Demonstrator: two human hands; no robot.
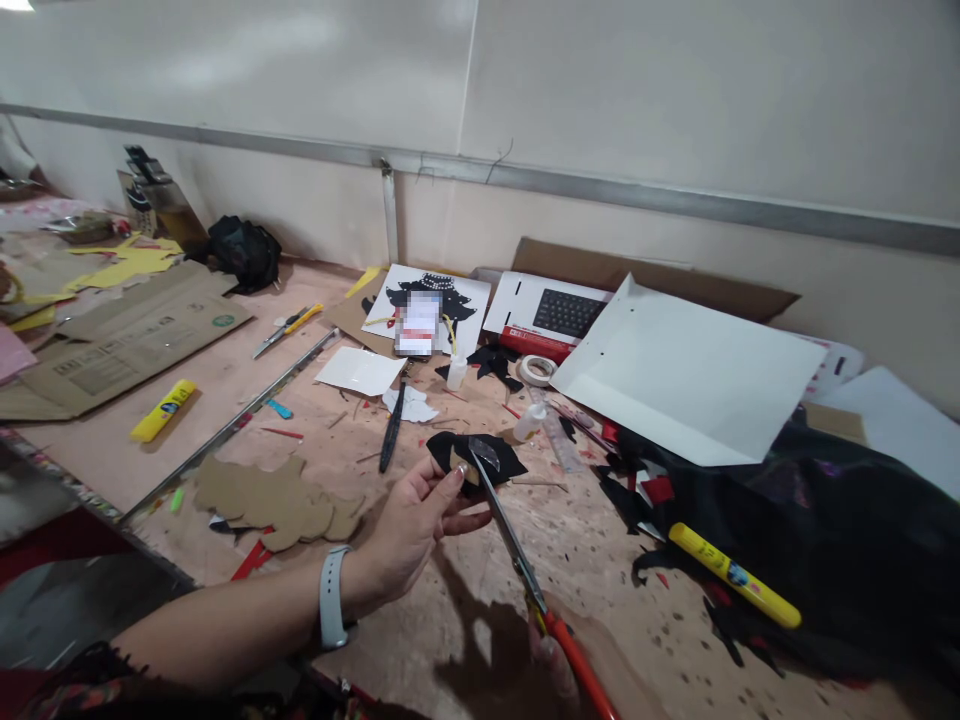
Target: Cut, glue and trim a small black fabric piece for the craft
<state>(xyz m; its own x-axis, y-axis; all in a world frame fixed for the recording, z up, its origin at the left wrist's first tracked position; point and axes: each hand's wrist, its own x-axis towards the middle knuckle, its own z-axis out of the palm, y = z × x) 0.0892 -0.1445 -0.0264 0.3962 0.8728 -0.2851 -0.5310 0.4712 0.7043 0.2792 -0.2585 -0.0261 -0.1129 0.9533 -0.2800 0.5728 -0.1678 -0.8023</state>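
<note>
The left hand (409, 525) pinches a ragged black felt piece (476, 458); the right hand (559, 665), mostly cropped at five o'clock, probably grips red-handled steel scissors (525, 575). Blades near the fingertips (459, 472) risk a nick.

matt black felt piece (480, 455), shiny metal scissors (517, 550) with glossy red plastic handles, rough wooden table (600, 560)

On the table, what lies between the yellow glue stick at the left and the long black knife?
In the head view, between the yellow glue stick and the black knife lies a long metal ruler, slanting across the table.
</note>
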